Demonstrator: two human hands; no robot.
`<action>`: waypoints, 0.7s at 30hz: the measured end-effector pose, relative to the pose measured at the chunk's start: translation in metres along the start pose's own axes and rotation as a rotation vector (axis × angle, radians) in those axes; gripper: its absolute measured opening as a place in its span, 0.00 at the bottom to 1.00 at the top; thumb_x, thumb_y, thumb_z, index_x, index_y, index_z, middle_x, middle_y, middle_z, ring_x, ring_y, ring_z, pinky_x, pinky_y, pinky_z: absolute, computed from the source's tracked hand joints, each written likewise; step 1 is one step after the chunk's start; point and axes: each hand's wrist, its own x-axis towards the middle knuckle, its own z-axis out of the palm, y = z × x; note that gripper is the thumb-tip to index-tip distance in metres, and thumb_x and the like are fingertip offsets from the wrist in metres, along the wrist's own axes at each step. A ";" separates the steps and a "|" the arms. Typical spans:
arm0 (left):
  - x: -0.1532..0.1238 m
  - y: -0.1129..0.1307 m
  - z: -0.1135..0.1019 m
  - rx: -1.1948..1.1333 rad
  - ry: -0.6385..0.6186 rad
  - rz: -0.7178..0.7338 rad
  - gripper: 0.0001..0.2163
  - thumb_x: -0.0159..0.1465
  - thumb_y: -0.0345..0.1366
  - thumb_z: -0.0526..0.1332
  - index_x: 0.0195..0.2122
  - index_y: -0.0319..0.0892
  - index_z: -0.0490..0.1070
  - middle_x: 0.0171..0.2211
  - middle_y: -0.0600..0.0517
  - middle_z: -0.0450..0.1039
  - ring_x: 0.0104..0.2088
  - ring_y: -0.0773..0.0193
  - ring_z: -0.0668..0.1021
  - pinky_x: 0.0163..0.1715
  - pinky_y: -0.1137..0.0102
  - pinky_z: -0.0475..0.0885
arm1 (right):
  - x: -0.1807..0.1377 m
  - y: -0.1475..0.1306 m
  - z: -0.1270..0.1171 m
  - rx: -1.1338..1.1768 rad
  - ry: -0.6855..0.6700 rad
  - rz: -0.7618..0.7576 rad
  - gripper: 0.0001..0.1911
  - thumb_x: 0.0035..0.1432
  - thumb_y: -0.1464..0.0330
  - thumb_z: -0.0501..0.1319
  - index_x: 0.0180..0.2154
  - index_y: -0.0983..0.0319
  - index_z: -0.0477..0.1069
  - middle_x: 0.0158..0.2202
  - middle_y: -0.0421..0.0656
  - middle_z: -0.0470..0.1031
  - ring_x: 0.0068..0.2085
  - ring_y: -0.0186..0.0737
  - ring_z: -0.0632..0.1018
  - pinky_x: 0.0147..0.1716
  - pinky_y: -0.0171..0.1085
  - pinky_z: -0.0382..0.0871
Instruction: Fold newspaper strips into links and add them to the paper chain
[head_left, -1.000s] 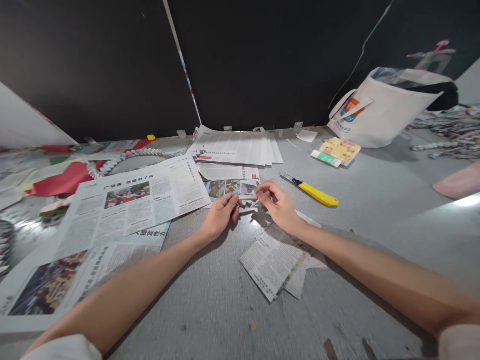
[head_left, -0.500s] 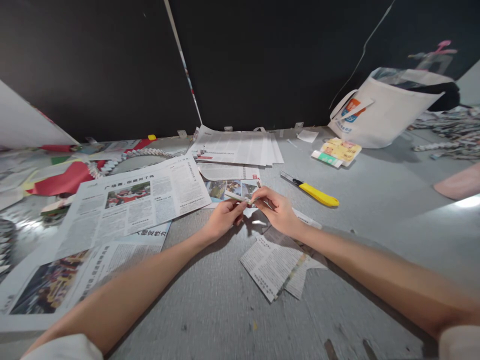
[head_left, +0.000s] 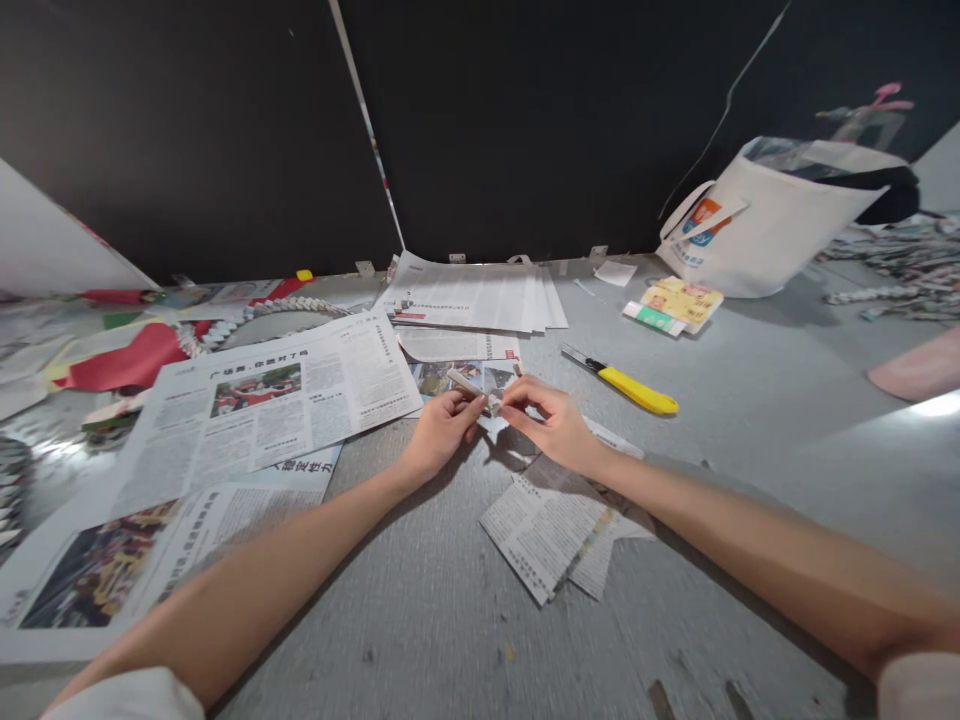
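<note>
A small folded paper strip (head_left: pixel 466 382) sticks out between the hands, just above the table. My left hand (head_left: pixel 444 428) pinches it from the left, thumb on top. From the right, my right hand (head_left: pixel 551 418) pinches the small folded end where the fingertips nearly meet; its exact shape is partly hidden by the fingers. Several cut newspaper pieces (head_left: pixel 541 525) lie overlapping on the table below my right hand and forearm. A yellow utility knife (head_left: pixel 630 385) with its blade out rests beyond my right hand.
Newspaper sheets (head_left: pixel 300 395) spread over the left side, with a paper stack (head_left: pixel 465 295) at the back. A folded-paper chain (head_left: pixel 255 312) curves behind them. Back right are a white bag (head_left: pixel 772 220), a yellow packet (head_left: pixel 686 300) and more paper chains (head_left: pixel 900 265). A black panel (head_left: pixel 540 130) bounds the back.
The paper strip between my fingers has turned, its free end now pointing up and left. My fingers have shifted slightly; the forearms and the table's other things stay put.
</note>
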 end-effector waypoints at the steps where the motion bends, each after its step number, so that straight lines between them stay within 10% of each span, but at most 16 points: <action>1: 0.000 0.000 0.000 -0.012 0.003 0.003 0.22 0.64 0.56 0.67 0.28 0.42 0.67 0.17 0.58 0.64 0.19 0.71 0.63 0.22 0.71 0.56 | 0.000 0.000 0.000 -0.010 0.000 0.013 0.08 0.72 0.63 0.63 0.39 0.58 0.76 0.38 0.42 0.76 0.40 0.40 0.77 0.42 0.40 0.70; 21: -0.002 -0.001 -0.002 0.010 -0.093 -0.018 0.20 0.66 0.55 0.66 0.35 0.41 0.73 0.16 0.59 0.63 0.19 0.70 0.63 0.23 0.70 0.57 | 0.000 0.005 0.006 -0.128 0.001 0.119 0.07 0.64 0.69 0.64 0.32 0.60 0.71 0.31 0.39 0.71 0.30 0.35 0.71 0.32 0.37 0.64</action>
